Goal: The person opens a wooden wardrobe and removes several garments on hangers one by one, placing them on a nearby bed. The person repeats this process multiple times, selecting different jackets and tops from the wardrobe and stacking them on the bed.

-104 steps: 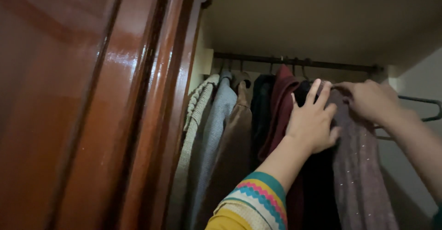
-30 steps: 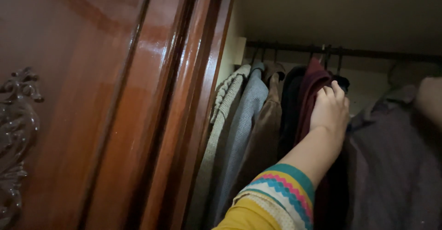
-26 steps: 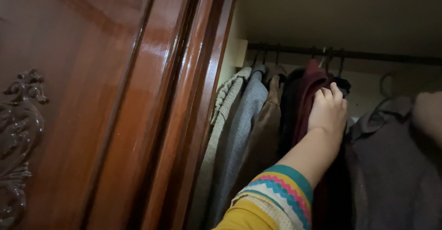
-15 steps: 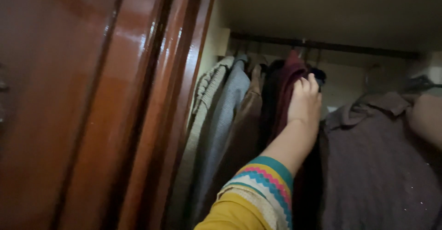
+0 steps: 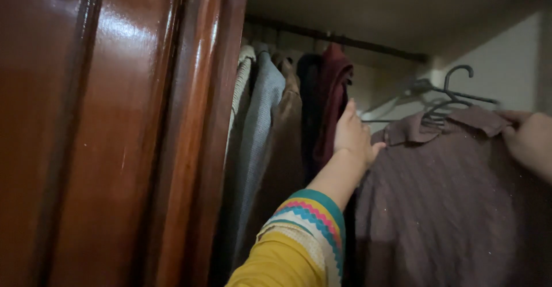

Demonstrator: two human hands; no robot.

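Dim, warm light fills the frame; bright glare streaks the glossy wooden door [image 5: 115,120] at left. Deep shadow swallows the hanging clothes [image 5: 299,120] at centre, with grain and slight softness throughout.

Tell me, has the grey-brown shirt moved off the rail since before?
Yes. The grey-brown shirt on its hanger now hangs below the rail, off it, held by the right hand.

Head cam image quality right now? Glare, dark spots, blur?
Head view: dim overall; bright glare streaks on the glossy wooden door; hanging clothes sink into deep shadow lower down; the hangers and right hand look soft with motion blur; left hand reasonably sharp; grain across the brownish shirt.
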